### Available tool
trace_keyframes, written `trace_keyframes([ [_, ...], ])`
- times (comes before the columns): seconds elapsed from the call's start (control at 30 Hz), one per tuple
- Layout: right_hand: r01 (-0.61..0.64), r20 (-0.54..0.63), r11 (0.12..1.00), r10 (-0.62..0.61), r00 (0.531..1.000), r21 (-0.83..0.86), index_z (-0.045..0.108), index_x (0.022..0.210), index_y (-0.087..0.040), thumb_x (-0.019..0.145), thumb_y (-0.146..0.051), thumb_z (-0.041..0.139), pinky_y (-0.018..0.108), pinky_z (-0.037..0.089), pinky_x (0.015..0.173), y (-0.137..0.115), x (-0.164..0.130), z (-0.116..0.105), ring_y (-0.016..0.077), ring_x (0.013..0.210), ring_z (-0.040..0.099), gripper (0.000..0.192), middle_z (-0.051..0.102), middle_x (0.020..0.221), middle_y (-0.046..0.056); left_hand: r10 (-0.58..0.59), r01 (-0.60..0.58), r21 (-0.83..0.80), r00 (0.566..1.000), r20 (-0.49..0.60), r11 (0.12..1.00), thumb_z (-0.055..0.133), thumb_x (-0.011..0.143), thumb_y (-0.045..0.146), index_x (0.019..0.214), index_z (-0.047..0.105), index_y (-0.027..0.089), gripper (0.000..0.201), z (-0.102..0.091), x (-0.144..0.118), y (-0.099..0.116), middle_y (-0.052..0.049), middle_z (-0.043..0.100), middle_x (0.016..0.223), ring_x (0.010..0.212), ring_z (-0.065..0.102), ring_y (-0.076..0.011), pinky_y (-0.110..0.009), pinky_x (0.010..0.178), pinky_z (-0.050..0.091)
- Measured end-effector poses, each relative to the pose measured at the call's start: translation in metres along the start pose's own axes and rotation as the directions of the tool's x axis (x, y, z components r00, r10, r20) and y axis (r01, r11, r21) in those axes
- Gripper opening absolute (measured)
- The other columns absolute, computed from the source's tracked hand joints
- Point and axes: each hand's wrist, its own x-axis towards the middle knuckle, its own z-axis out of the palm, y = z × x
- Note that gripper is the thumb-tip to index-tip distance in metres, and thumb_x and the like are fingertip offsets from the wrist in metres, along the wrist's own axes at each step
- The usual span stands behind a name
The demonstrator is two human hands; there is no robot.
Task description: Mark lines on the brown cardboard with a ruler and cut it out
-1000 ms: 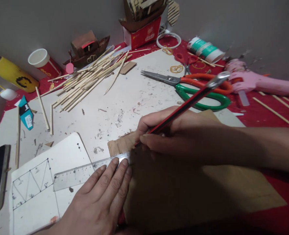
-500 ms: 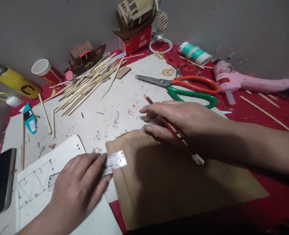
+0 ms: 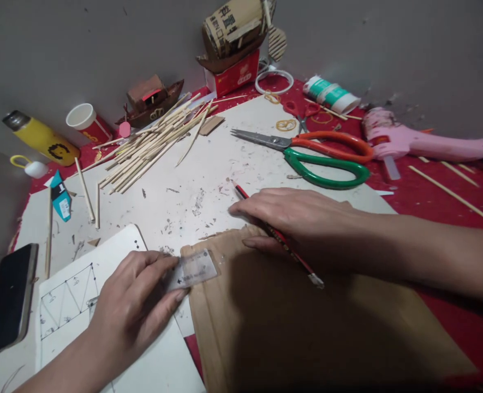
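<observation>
My left hand [image 3: 138, 297] grips a clear plastic ruler [image 3: 200, 267], whose free end lies over the left edge of a brown cardboard sheet [image 3: 212, 305]. Under that hand is a white paper [image 3: 126, 240] with a drawn zigzag truss figure [image 3: 67, 300]. My right hand [image 3: 286, 218] rests at the cardboard's top edge, with a red and black pencil [image 3: 280, 236] held between its fingers. The pencil's tip points up and left, its worn end toward me. Part of the ruler is hidden by my left fingers.
Scissors [image 3: 331, 155] with orange and green handles lie beyond my right hand. A pink glue gun [image 3: 425, 142] is at the right. Wooden sticks [image 3: 151, 147] are piled at the back left. A phone [image 3: 10, 300] lies left; a yellow bottle [image 3: 45, 139] and paper cup [image 3: 88, 123] stand behind.
My right hand and the pencil have moved slightly down and left. The ruler in my left hand has turned a little and shows more of its face. The view has shifted slightly.
</observation>
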Motion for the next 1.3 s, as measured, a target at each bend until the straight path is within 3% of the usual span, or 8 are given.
trace_keyframes([
  [0.23, 0.027, -0.051, 0.999, -0.025, 0.998, 0.037, 0.059, 0.123, -0.019, 0.099, -0.041, 0.05, 0.039, 0.052, 0.081, 0.005, 0.002, 0.005, 0.0291, 0.1, 0.069, 0.034, 0.072, 0.117, 0.014, -0.124, 0.133, 0.062, 0.983, -0.138, 0.989, 0.063, 0.095, 0.026, 0.117, 0.063, 0.018, 0.024, -0.034, 0.002, 0.004, -0.005, 0.066, 0.105, 0.1, 0.063, -0.0178, -0.028, 0.087, 0.053],
  [0.33, 0.015, -0.057, 0.999, -0.013, 0.998, 0.042, 0.061, 0.123, -0.019, 0.097, -0.041, 0.053, 0.038, 0.054, 0.077, 0.005, 0.006, 0.003, 0.0293, 0.098, 0.071, 0.035, 0.072, 0.118, 0.014, -0.093, 0.1, 0.085, 0.992, -0.082, 0.991, 0.061, 0.096, 0.031, 0.117, 0.063, 0.017, 0.024, -0.04, 0.002, 0.015, -0.006, 0.066, 0.105, 0.099, 0.064, -0.0168, -0.024, 0.083, 0.056],
  [0.43, 0.017, -0.092, 0.999, -0.013, 0.996, 0.043, 0.06, 0.128, -0.017, 0.096, -0.042, 0.053, 0.04, 0.056, 0.08, 0.005, 0.009, 0.005, 0.0305, 0.102, 0.071, 0.041, 0.071, 0.121, 0.015, -0.016, 0.011, 0.087, 0.998, 0.055, 0.996, 0.056, 0.1, 0.031, 0.119, 0.061, 0.014, 0.026, -0.033, 0.002, 0.032, -0.009, 0.067, 0.106, 0.097, 0.068, -0.0155, -0.021, 0.078, 0.059],
  [0.6, 0.009, -0.289, 0.999, 0.004, 0.957, 0.043, 0.058, 0.133, -0.009, 0.096, -0.038, 0.055, 0.044, 0.054, 0.092, 0.008, 0.007, 0.008, 0.0323, 0.114, 0.067, 0.047, 0.07, 0.123, 0.02, 0.221, -0.25, 0.215, 0.964, 0.15, 0.944, 0.052, 0.1, 0.024, 0.127, 0.06, 0.007, 0.032, -0.01, 0.002, 0.043, -0.019, 0.07, 0.111, 0.101, 0.072, -0.0274, -0.036, 0.078, 0.063],
  [0.73, 0.031, -0.397, 0.989, 0.029, 0.917, 0.144, 0.059, 0.13, -0.011, 0.098, -0.03, 0.049, 0.04, 0.054, 0.092, 0.002, 0.003, 0.005, 0.0273, 0.109, 0.069, 0.039, 0.074, 0.111, 0.014, 0.234, -0.23, 0.214, 0.972, 0.004, 0.949, 0.061, 0.095, 0.019, 0.121, 0.064, 0.006, 0.03, 0.01, 0.006, 0.037, -0.019, 0.071, 0.108, 0.096, 0.071, -0.0283, -0.038, 0.074, 0.063],
  [0.87, 0.094, -0.39, 0.956, 0.024, 0.92, 0.28, 0.06, 0.129, -0.016, 0.097, -0.016, 0.04, 0.033, 0.055, 0.087, -0.007, -0.001, 0.001, 0.0213, 0.095, 0.072, 0.038, 0.075, 0.091, 0.005, 0.201, -0.185, 0.225, 0.978, -0.049, 0.957, 0.067, 0.092, 0.018, 0.117, 0.067, 0.008, 0.027, 0.021, 0.012, 0.031, -0.016, 0.071, 0.103, 0.09, 0.07, -0.0244, -0.035, 0.069, 0.061],
  [1.1, 0.081, -0.331, 0.933, 0.043, 0.943, 0.351, 0.057, 0.137, -0.024, 0.099, -0.026, 0.051, 0.033, 0.054, 0.092, -0.004, -0.008, 0.01, 0.0244, 0.115, 0.066, 0.039, 0.069, 0.129, 0.006, 0.175, -0.168, 0.18, 0.984, -0.027, 0.969, 0.067, 0.091, 0.016, 0.115, 0.068, 0.008, 0.025, 0.022, 0.022, 0.028, -0.016, 0.071, 0.103, 0.09, 0.066, -0.0262, -0.04, 0.071, 0.059],
  [1.3, 0.215, -0.392, 0.859, -0.018, 0.92, 0.465, 0.058, 0.138, -0.027, 0.101, -0.026, 0.05, 0.026, 0.048, 0.07, -0.014, -0.008, 0.007, 0.0143, 0.073, 0.059, 0.038, 0.062, 0.084, 0.0, 0.225, -0.231, 0.187, 0.973, 0.053, 0.955, 0.056, 0.095, 0.009, 0.126, 0.063, 0.001, 0.033, 0.023, 0.011, 0.027, -0.019, 0.07, 0.115, 0.105, 0.062, -0.0298, -0.043, 0.085, 0.055],
])
